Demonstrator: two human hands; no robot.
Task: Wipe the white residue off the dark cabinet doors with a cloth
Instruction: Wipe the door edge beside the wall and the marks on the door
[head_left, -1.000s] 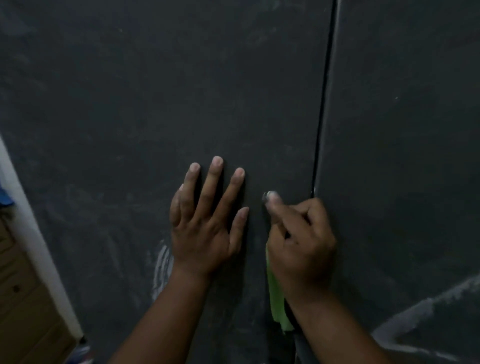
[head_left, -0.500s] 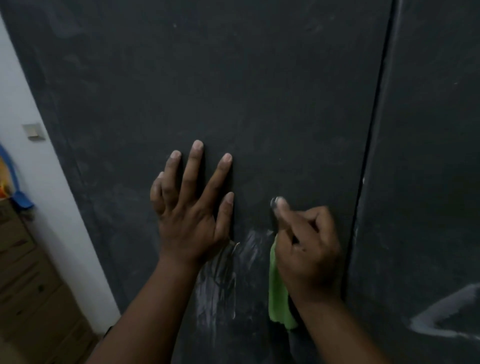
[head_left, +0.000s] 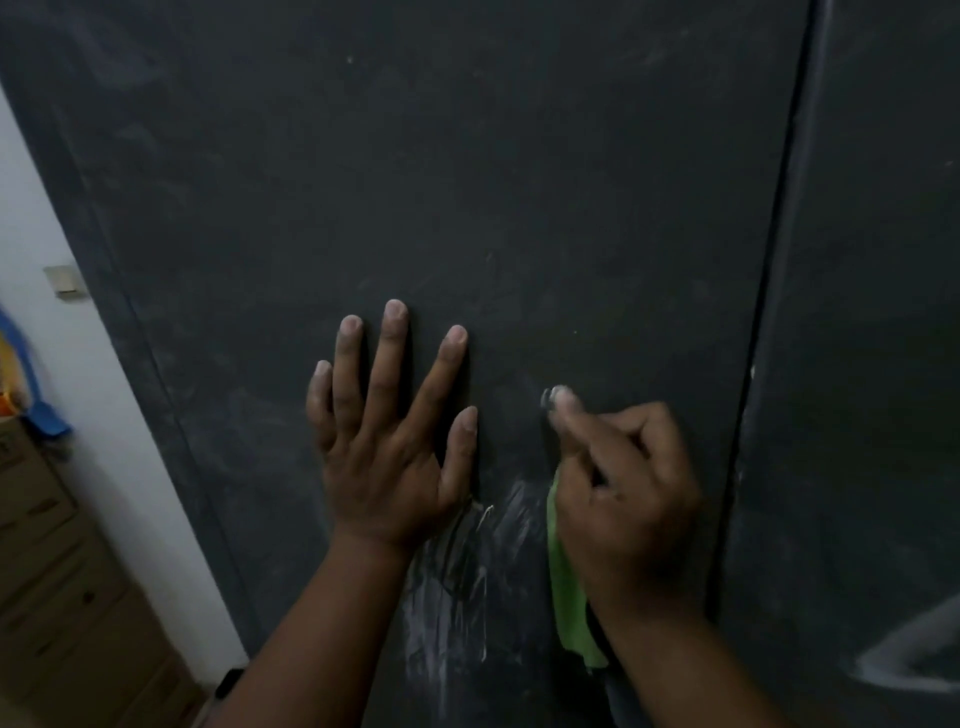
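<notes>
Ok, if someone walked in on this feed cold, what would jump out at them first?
Two hands on a dark cabinet door: the left hand lies flat with fingers spread, and the right hand is curled round a green cloth, its forefinger tip on the door. Between the wrists, white residue streaks the lower door. A bolder white mark shows low on the neighbouring door at far right.

Two bare forearms come up from bottom edge, no sleeves visible, no watch or ring seen. The left hand (head_left: 387, 457) has short trimmed nails, pale at the tips. The right hand (head_left: 618, 499) is slightly blurred; its raised fingertip (head_left: 558, 397) looks whitish, w/ dusty film. Nails on other right fingers are not visible.
</notes>
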